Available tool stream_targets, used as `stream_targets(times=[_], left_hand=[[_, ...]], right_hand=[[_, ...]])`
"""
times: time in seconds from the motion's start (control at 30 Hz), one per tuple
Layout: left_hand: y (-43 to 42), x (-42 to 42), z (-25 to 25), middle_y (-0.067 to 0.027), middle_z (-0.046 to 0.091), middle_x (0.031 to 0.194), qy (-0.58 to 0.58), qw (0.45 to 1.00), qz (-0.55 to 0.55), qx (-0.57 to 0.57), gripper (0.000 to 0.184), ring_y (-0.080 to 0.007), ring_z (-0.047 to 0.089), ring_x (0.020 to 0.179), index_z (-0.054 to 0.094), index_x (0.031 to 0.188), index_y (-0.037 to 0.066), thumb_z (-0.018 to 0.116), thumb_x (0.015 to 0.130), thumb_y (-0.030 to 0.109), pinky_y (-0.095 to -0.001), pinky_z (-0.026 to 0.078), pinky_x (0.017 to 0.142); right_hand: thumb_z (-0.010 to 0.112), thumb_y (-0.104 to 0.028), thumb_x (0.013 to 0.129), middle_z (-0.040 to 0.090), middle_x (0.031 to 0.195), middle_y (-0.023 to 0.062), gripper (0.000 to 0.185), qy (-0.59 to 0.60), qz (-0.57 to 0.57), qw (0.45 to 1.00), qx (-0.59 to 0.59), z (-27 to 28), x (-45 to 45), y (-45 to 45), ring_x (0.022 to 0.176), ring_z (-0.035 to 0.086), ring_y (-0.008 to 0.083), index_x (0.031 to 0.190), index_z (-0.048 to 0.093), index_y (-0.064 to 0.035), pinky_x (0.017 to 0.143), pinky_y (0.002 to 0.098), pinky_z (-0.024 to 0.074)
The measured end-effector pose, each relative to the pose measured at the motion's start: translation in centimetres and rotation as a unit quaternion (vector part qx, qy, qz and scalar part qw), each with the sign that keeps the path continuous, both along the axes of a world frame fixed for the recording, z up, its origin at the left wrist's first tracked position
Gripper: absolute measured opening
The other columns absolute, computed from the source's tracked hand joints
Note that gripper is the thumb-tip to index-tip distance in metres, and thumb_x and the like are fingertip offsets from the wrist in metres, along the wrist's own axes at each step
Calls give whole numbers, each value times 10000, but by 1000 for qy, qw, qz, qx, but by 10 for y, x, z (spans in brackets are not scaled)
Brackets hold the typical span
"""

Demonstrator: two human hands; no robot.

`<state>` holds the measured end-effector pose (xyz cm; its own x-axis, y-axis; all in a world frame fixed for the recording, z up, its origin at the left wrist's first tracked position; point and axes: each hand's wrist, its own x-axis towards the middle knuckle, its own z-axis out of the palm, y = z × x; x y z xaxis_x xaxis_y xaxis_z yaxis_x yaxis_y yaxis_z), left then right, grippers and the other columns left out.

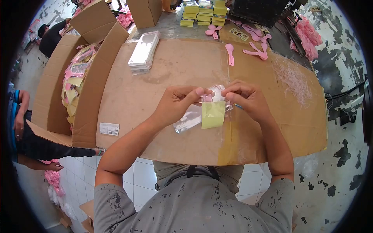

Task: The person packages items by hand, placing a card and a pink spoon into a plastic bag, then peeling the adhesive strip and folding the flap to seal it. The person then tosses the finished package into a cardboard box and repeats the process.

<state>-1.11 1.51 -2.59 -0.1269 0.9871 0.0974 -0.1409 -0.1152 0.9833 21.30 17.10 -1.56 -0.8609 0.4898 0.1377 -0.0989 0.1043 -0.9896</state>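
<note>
My left hand [176, 101] pinches the upper left edge of a clear plastic bag [218, 90] between thumb and fingers. On the bag's upper right side, my right hand [248, 100] is closed in a similar pinch. A yellow card [213, 118] shows through the lower part of the bag, with a small bit of pink above it near my left fingertips. Beneath, to the left, clear plastic sleeves [187, 122] lie on the cardboard tabletop [163, 143]. The fingers partly cover the bag's top.
A neat stack of clear sleeves [143, 48] lies at back left, beside a carton [87, 112] filled with packed pink and yellow pieces. Pink spoon-shaped pieces [230, 54], card stacks [198, 13] and shredded strands [293, 77] are further back. Another person's arm [21, 112] is at left.
</note>
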Motion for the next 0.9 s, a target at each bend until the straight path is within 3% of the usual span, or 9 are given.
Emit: stream_targets(times=[0.13, 0.23, 0.33, 0.53, 0.63, 0.73, 0.8, 0.9], left_hand=[[1, 0, -2, -129, 762, 1146, 34, 999, -14, -40, 262, -159, 725, 1010, 721, 1236, -33, 691, 1014, 104, -304, 600, 889], [2, 0, 0, -109, 768, 1109, 59, 998, -22, -25, 318, -139, 742, 991, 683, 1282, -57, 693, 1019, 123, -267, 604, 867], [2, 1, 3, -109, 768, 1118, 40, 998, -29, -38, 297, -130, 716, 987, 702, 1266, -38, 698, 1013, 117, -287, 599, 875], [1, 1, -2, -100, 766, 1131, 37, 999, 2, 9, 316, -118, 735, 985, 680, 1291, -51, 680, 1027, 125, -263, 591, 895], [-1, -3, 1, -104, 765, 1128, 58, 998, 21, 15, 307, -110, 729, 983, 678, 1299, -42, 669, 1033, 111, -255, 580, 900], [-2, -5, 3, -93, 763, 1115, 33, 998, 16, 41, 367, -107, 721, 990, 640, 1351, -34, 687, 1024, 124, -250, 574, 885], [-1, 9, 9, -112, 746, 1148, -20, 994, 70, 78, 359, -137, 724, 1009, 635, 1335, -35, 700, 1008, 99, -273, 591, 886], [-6, 2, 16, -112, 735, 1126, 21, 1000, 9, 20, 353, -151, 724, 985, 626, 1306, -35, 718, 993, 99, -289, 602, 859]], right_hand=[[722, -2, 951, 735, 1025, 48, 169, -26, -5, 1000, -13, 0, -1, -1, 939, 691, 101, 1114, 746, 35, 829, 261, 558], [719, -3, 957, 736, 1015, 42, 166, -41, -12, 999, -8, -1, 0, 2, 913, 689, 96, 1116, 738, 39, 817, 250, 555], [707, -9, 968, 734, 1027, 39, 176, -33, -15, 998, 41, -5, 0, 4, 916, 683, 93, 1136, 729, 37, 817, 250, 552], [682, -25, 990, 720, 1020, 42, 334, 48, -57, 997, 23, -4, -11, -10, 923, 680, 102, 1316, 630, 29, 815, 257, 550], [678, -27, 995, 716, 1022, 51, 365, -8, 5, 999, 39, 9, -6, -16, 933, 680, 106, 1347, 601, 31, 824, 260, 556], [685, -27, 992, 717, 1035, 57, 333, -51, 15, 999, -6, 7, -5, -12, 944, 680, 104, 1313, 625, 37, 836, 261, 562], [692, -27, 989, 720, 1035, 61, 309, -34, 9, 999, 9, 10, -5, -11, 944, 680, 104, 1286, 640, 40, 840, 259, 564], [697, -36, 990, 725, 1033, 56, 260, -9, 6, 1000, 26, 20, -7, -15, 946, 677, 98, 1237, 669, 38, 845, 260, 561]])
